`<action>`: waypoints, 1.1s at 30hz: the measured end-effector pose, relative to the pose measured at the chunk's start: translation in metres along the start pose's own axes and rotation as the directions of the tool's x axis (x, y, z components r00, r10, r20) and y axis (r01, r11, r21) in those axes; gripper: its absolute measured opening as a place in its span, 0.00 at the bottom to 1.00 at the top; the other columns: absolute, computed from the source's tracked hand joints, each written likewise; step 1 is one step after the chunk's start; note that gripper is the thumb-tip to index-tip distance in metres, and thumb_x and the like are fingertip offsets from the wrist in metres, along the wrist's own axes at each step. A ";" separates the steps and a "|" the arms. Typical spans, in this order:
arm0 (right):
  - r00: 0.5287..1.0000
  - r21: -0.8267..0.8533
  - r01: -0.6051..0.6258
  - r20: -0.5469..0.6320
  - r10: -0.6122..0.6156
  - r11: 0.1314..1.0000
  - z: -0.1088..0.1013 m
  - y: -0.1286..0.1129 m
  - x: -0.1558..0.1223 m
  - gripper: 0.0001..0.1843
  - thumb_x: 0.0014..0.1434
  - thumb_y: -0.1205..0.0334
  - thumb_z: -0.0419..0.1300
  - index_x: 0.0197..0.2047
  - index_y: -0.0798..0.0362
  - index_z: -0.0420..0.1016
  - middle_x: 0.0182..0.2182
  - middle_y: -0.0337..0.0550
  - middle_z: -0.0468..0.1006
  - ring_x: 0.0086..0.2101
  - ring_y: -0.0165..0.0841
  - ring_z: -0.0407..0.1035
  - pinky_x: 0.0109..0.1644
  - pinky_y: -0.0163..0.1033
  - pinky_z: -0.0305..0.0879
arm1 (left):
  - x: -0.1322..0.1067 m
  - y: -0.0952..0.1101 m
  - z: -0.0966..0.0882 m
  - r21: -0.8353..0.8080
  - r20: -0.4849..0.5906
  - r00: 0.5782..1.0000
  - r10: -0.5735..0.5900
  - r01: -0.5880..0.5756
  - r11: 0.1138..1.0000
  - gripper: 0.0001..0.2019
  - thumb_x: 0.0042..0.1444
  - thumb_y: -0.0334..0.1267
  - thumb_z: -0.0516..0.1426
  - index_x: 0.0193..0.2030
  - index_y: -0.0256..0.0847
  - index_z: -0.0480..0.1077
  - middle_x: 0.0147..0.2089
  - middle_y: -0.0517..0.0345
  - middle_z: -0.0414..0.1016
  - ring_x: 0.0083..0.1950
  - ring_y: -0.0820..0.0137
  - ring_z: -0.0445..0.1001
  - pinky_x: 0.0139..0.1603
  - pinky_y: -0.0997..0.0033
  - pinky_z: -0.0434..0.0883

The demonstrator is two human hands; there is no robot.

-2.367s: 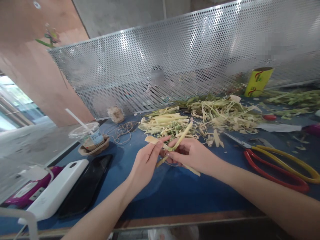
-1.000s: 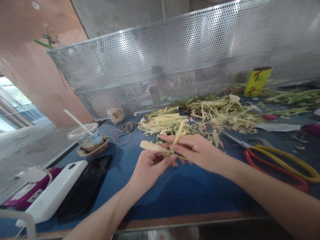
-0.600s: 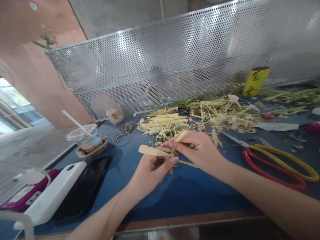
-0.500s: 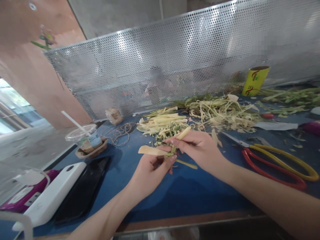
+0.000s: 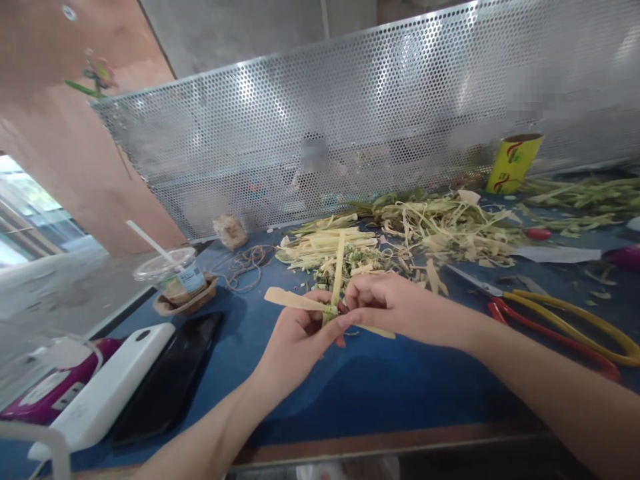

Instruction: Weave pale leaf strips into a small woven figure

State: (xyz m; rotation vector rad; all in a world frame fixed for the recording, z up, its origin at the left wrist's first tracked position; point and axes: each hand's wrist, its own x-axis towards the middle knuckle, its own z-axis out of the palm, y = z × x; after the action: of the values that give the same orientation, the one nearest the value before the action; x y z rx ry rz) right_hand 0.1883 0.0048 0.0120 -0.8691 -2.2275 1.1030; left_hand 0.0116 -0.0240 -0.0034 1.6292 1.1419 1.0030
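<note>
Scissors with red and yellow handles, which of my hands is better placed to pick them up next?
Your right hand, probably: the scissors lie on that side, closer to it than to the left hand, which pinches the pale strips.

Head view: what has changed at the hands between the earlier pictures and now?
The narrow strip, pinched by the right hand and leaning right earlier, has swung left and stands nearly upright. The right hand has let go of it and come down beside the knot; any grip there is hidden. The left hand still holds the knot. Scissors, cup and husk pile stayed put.
</note>
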 end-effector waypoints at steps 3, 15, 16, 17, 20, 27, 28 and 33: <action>0.994 -0.114 0.038 0.108 -0.025 0.993 -0.002 -0.002 -0.002 0.14 0.56 0.51 0.53 0.27 0.54 0.63 0.19 0.31 0.57 0.20 0.23 0.51 0.23 0.30 0.48 | 0.000 0.000 -0.004 0.036 -0.010 1.000 0.002 -0.001 0.999 0.09 0.51 0.42 0.56 0.34 0.38 0.64 0.20 0.65 0.67 0.21 0.79 0.64 0.21 0.81 0.61; 0.947 -0.162 0.169 0.301 -0.114 0.972 -0.021 0.004 -0.002 0.20 0.61 0.56 0.46 0.19 0.55 0.56 0.16 0.32 0.55 0.19 0.22 0.52 0.26 0.29 0.51 | -0.001 -0.004 -0.006 0.110 0.076 0.997 0.033 -0.042 0.993 0.10 0.55 0.43 0.52 0.33 0.38 0.63 0.18 0.67 0.60 0.19 0.80 0.59 0.20 0.81 0.59; 0.945 -0.159 0.164 0.310 -0.109 0.974 -0.022 0.005 -0.001 0.21 0.61 0.56 0.46 0.20 0.55 0.56 0.16 0.32 0.56 0.19 0.22 0.53 0.26 0.29 0.52 | -0.002 -0.004 -0.007 0.120 0.078 0.996 0.035 -0.045 0.992 0.10 0.55 0.44 0.52 0.33 0.38 0.63 0.19 0.67 0.60 0.19 0.80 0.59 0.19 0.81 0.58; 0.942 -0.148 0.159 0.319 -0.105 0.976 -0.024 0.006 -0.001 0.21 0.61 0.56 0.46 0.20 0.55 0.57 0.16 0.32 0.57 0.20 0.22 0.54 0.26 0.29 0.52 | -0.002 -0.004 -0.008 0.130 0.075 0.996 0.038 -0.047 0.990 0.10 0.54 0.44 0.53 0.33 0.38 0.63 0.19 0.67 0.60 0.19 0.80 0.58 0.19 0.81 0.58; 0.941 -0.125 0.144 0.324 -0.096 0.982 -0.026 0.008 -0.002 0.21 0.61 0.54 0.46 0.20 0.55 0.58 0.17 0.32 0.57 0.20 0.23 0.54 0.26 0.30 0.53 | -0.003 -0.003 -0.010 0.154 0.070 0.997 0.044 -0.055 0.987 0.10 0.54 0.44 0.53 0.31 0.38 0.64 0.19 0.66 0.61 0.19 0.80 0.57 0.18 0.81 0.56; 0.958 -0.224 0.035 0.286 0.031 0.974 -0.025 -0.003 -0.005 0.17 0.60 0.54 0.48 0.43 0.56 0.70 0.28 0.41 0.72 0.29 0.29 0.66 0.32 0.33 0.59 | 0.000 -0.005 -0.009 -0.052 0.088 0.996 0.029 -0.024 0.998 0.19 0.61 0.45 0.42 0.50 0.36 0.63 0.22 0.60 0.70 0.27 0.72 0.70 0.34 0.72 0.66; 0.964 -0.220 0.024 0.262 0.036 0.975 -0.023 -0.004 -0.006 0.21 0.58 0.53 0.50 0.52 0.55 0.65 0.33 0.44 0.73 0.32 0.31 0.67 0.33 0.34 0.60 | 0.000 -0.005 -0.008 -0.080 0.086 0.996 0.024 -0.018 0.997 0.22 0.61 0.46 0.40 0.56 0.36 0.59 0.22 0.59 0.71 0.28 0.70 0.71 0.35 0.71 0.67; 0.956 -0.097 0.013 0.293 0.016 0.995 -0.017 -0.002 -0.007 0.43 0.53 0.47 0.55 0.64 0.55 0.41 0.41 0.48 0.71 0.36 0.33 0.66 0.36 0.34 0.62 | -0.002 -0.003 -0.004 -0.047 0.102 0.995 0.002 0.003 0.999 0.28 0.61 0.47 0.40 0.66 0.44 0.37 0.22 0.61 0.75 0.31 0.69 0.74 0.37 0.70 0.67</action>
State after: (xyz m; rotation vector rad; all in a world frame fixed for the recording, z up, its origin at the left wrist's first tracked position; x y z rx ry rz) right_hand 0.2039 0.0076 0.0224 -0.7885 -2.5425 1.1978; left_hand 0.0065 -0.0241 -0.0053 1.6234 1.0428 0.9283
